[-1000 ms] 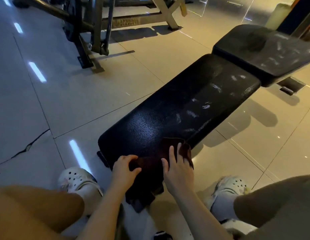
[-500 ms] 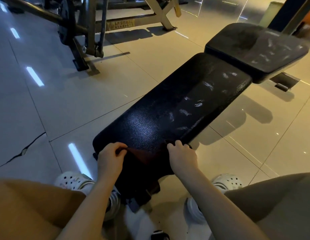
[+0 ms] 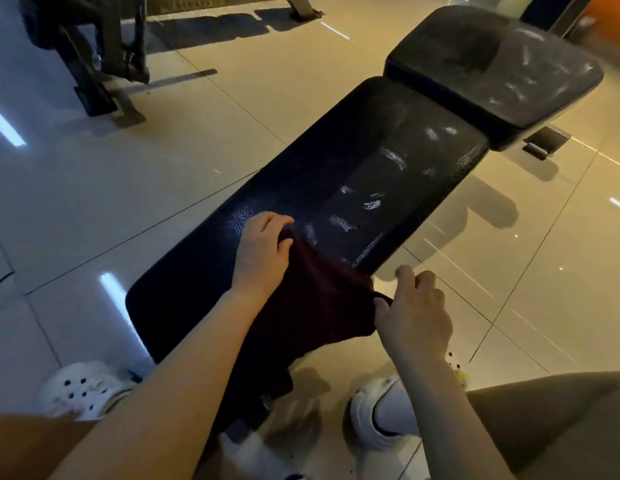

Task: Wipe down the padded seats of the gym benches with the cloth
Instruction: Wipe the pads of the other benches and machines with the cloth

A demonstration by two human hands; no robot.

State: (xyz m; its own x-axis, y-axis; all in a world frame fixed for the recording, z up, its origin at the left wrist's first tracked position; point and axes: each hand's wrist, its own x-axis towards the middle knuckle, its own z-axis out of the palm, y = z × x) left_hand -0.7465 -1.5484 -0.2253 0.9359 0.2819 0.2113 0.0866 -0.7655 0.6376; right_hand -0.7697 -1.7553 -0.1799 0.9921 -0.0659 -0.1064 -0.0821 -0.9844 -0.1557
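I note the dark maroon cloth (image 3: 312, 299) stretched across the bench pad's (image 3: 336, 188) near end (pad black, white-smeared); left hand (image 3: 263, 251) and right hand (image 3: 416, 313) each pinch a corner.

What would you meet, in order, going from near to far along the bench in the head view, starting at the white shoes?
white shoes → cloth, gripped by the left hand and the right hand → long black pad with pale smudges → smaller smudged pad → dark machine frame.
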